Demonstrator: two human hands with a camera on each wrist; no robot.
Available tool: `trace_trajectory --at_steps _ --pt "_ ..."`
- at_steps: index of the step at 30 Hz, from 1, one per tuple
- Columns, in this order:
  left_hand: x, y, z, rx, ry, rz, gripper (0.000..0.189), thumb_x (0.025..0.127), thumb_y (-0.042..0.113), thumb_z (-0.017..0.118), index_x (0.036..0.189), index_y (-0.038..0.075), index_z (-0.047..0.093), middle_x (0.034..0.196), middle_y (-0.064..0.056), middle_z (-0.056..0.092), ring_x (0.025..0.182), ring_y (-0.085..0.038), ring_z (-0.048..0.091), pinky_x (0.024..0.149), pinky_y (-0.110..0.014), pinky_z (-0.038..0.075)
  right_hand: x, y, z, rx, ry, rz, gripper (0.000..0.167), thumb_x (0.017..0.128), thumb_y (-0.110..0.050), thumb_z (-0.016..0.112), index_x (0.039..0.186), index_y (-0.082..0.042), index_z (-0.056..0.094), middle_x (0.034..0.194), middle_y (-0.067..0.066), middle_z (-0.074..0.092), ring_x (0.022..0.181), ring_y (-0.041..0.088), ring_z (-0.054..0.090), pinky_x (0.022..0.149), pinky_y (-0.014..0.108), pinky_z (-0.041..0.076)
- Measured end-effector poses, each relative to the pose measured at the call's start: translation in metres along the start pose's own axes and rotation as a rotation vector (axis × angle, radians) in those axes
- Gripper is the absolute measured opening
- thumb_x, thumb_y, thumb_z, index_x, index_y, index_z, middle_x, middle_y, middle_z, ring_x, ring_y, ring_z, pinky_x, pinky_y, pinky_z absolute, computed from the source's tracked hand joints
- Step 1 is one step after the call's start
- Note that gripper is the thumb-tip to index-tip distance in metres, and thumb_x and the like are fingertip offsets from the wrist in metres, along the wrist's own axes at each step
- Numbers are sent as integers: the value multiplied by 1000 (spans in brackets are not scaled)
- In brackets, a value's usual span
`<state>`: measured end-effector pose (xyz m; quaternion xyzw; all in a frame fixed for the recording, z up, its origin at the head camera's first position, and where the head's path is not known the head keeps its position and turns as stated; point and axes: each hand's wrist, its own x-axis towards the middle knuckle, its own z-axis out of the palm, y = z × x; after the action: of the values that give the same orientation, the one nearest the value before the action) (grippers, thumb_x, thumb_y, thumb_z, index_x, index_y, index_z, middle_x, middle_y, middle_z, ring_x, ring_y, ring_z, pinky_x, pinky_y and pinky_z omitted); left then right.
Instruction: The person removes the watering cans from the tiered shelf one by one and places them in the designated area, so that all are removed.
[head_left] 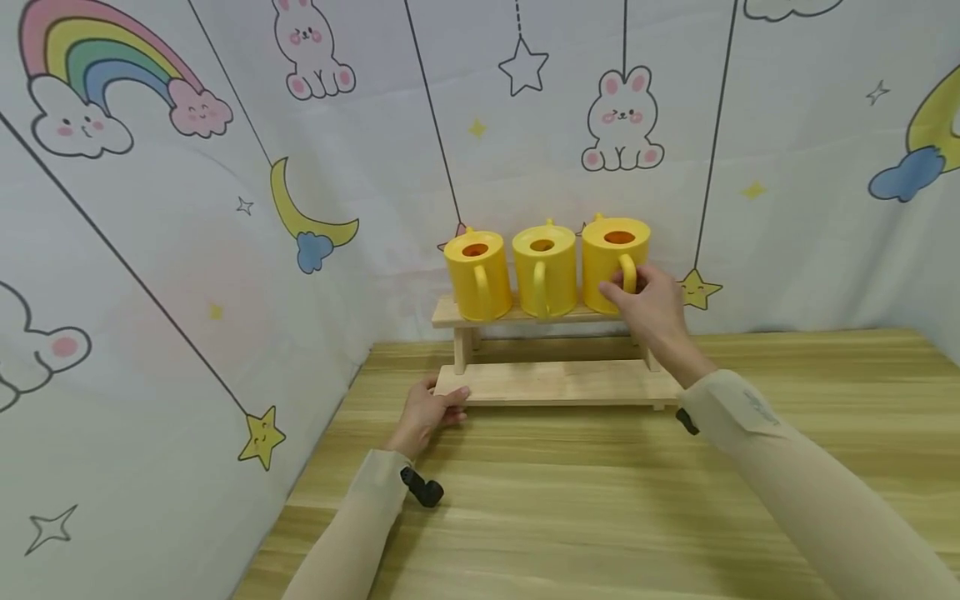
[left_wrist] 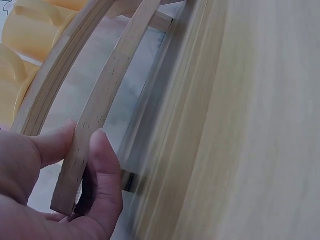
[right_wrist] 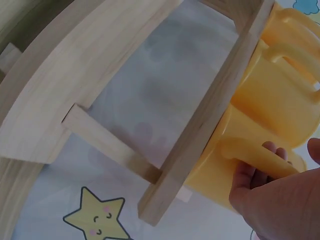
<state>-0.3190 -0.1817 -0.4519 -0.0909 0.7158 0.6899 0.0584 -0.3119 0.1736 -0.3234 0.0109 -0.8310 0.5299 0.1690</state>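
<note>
Three yellow plastic watering cans stand in a row on the upper board of a two-tier wooden rack. Each has a round top hole, a side handle facing me and a small tip showing behind. My right hand (head_left: 654, 308) grips the handle of the right watering can (head_left: 603, 250); in the right wrist view its fingers curl behind that handle (right_wrist: 260, 157). The middle watering can (head_left: 558, 275) and the left watering can (head_left: 461, 279) are untouched. My left hand (head_left: 423, 414) pinches the left end of the rack's lower board (head_left: 555, 382), thumb on top and fingers beneath.
The rack's upper board (head_left: 446, 313) sits behind and above the lower one, on short wooden posts (head_left: 461, 352). It stands near the back of a wood-grain table (head_left: 540, 500). A white printed cloth (head_left: 187, 275) hangs close behind and along the left.
</note>
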Motion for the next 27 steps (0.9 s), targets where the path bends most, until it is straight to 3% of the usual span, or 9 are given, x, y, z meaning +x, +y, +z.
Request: trace_trajectory --at_steps 3,10,14,21,27 --pt "0 0 -1 -7 -5 -11 63 103 5 76 156 -6 45 94 -5 68 67 -7 69 62 -19 64 2 0 3 34 6 24 35 107 -38 70 118 -5 67 113 10 68 96 22 60 74 19 53" --pt "-1 2 -3 -16 -37 -20 69 104 7 76 160 -6 39 88 -2 69 68 -8 69 63 -19 64 8 1 7 156 21 59 45 113 -40 60 122 2 72 97 -1 74 90 9 77 87 20 67" --pt "-1 3 -4 -22 -52 -23 69 104 7 75 161 -6 37 89 -3 69 68 -9 68 62 -19 64 11 0 11 213 59 72 42 113 -36 59 113 5 72 83 -8 69 77 4 72 80 19 67" --pt "0 4 -2 -28 -45 -35 65 104 5 74 159 -5 40 95 -5 66 69 -9 67 62 -19 64 11 -2 17 142 178 84 37 110 -33 55 81 -10 58 69 -9 56 65 9 54 54 20 46" --pt "0 4 -3 -32 -47 -32 64 104 5 74 158 -5 40 96 -6 66 68 -9 67 62 -19 64 10 -1 19 131 221 74 39 109 -31 52 75 -14 47 63 -8 48 59 10 48 49 23 38"
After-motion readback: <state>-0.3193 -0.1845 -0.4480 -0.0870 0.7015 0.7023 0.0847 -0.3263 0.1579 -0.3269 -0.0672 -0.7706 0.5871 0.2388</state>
